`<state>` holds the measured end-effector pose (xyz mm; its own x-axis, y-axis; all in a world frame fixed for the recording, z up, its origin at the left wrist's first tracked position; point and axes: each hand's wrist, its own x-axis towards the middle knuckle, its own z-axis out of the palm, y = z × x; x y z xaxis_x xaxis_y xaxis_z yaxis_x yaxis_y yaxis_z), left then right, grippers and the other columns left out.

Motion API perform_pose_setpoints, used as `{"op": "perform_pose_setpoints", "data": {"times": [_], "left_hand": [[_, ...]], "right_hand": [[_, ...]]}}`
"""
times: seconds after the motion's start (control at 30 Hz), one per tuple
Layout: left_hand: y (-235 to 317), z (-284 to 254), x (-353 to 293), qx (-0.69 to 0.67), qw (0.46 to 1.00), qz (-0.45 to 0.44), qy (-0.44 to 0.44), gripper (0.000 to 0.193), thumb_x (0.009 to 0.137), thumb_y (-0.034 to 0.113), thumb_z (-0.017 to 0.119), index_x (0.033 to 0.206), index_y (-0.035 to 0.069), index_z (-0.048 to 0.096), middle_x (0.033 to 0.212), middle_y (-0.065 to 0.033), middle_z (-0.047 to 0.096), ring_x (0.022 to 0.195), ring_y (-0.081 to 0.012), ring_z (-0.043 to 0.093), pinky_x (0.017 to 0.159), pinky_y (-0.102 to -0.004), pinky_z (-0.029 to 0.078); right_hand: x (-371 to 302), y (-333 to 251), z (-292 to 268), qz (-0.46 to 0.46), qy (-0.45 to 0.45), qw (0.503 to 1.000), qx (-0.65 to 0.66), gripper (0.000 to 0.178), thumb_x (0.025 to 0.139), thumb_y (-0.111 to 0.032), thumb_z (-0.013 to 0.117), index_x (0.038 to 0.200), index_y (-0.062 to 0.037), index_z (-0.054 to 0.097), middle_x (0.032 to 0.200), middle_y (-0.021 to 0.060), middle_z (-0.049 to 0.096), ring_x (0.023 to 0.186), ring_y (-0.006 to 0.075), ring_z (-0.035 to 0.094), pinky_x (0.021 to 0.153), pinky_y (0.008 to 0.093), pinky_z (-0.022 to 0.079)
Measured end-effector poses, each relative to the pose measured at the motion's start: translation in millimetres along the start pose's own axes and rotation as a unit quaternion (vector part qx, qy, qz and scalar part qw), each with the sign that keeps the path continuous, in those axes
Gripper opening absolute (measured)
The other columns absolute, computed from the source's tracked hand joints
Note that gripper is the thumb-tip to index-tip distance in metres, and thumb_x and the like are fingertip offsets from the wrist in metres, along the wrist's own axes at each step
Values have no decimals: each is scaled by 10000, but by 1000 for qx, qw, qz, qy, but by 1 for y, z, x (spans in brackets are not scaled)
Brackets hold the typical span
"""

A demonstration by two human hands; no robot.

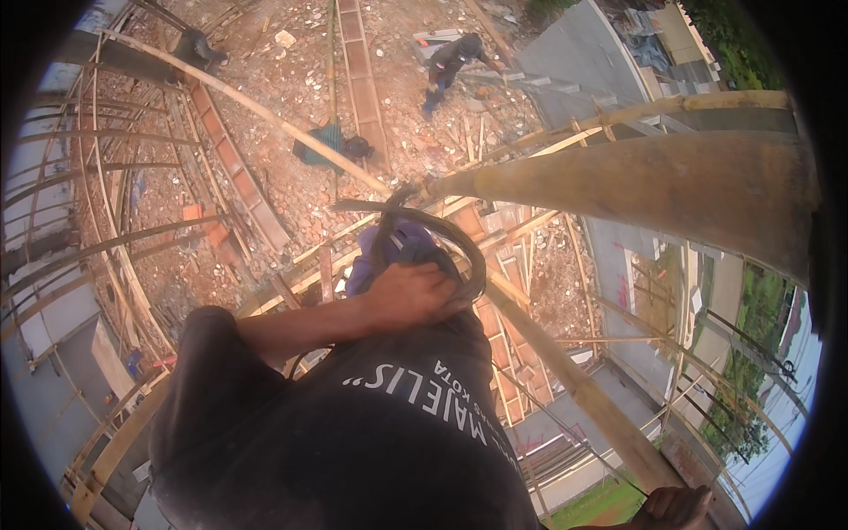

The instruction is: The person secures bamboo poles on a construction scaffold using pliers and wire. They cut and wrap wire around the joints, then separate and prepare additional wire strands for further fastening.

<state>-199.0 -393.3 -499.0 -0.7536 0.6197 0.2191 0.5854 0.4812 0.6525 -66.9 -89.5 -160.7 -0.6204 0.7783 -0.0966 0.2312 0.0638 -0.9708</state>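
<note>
My left hand (pixel 411 296) is in front of my waist with its fingers curled against a looped bundle of dark strands (pixel 473 256). The bundle's loose ends stick out beyond the knuckles, next to purple cloth (pixel 402 240). At the lower right edge my right hand (pixel 676 508) is closed beside a slanting bamboo pole (pixel 565 375). A thin dark strand (pixel 609 465) runs along that pole to the right fingers; part of this hand is cut off by the picture's edge. A thick bamboo pole (pixel 636 181) stands close on my right.
Far below lies rubble-strewn ground (pixel 274 97). One person (pixel 452 66) stands there, and another in green (pixel 327 146) is bent over. Reddish lattice beams (pixel 362 79) and a long thin pole (pixel 247 106) cross the view. Curved bamboo scaffolding (pixel 97 177) fills the left; a grey wall (pixel 583 53) stands at the far right.
</note>
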Motion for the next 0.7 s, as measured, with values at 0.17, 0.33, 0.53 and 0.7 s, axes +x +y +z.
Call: {"op": "perform_pose_setpoints", "data": {"times": [0.17,0.33,0.53,0.7], "left_hand": [[-2,-3,2,-10,1000,-9,-29,307,886,321,668,747,58,589,723,-77,585,685,-250,606,572,-384,509],[-8,-8,2,-39,991,-107,-74,313,935,309,616,803,26,593,783,-136,603,715,-323,612,652,-423,518],[-18,-17,23,-45,978,-124,-162,329,956,308,591,858,-6,610,840,-192,623,808,-389,632,718,-474,510],[-37,-18,36,-107,973,-73,-190,370,975,348,557,925,-10,635,850,-202,633,795,-396,629,717,-461,507]], "right_hand": [[-7,-11,-24,-20,-27,997,63,300,889,-253,523,611,-171,444,464,-46,353,409,139,376,375,321,274],[-32,-1,-49,-32,38,997,58,267,885,-225,532,639,-140,473,497,-21,384,441,153,404,403,327,301],[-52,27,-62,-53,126,989,58,230,886,-203,542,681,-103,513,542,11,430,479,170,441,444,334,339],[-79,39,-82,-64,196,978,42,205,887,-185,550,716,-72,547,581,38,469,510,184,471,477,340,371]]}}
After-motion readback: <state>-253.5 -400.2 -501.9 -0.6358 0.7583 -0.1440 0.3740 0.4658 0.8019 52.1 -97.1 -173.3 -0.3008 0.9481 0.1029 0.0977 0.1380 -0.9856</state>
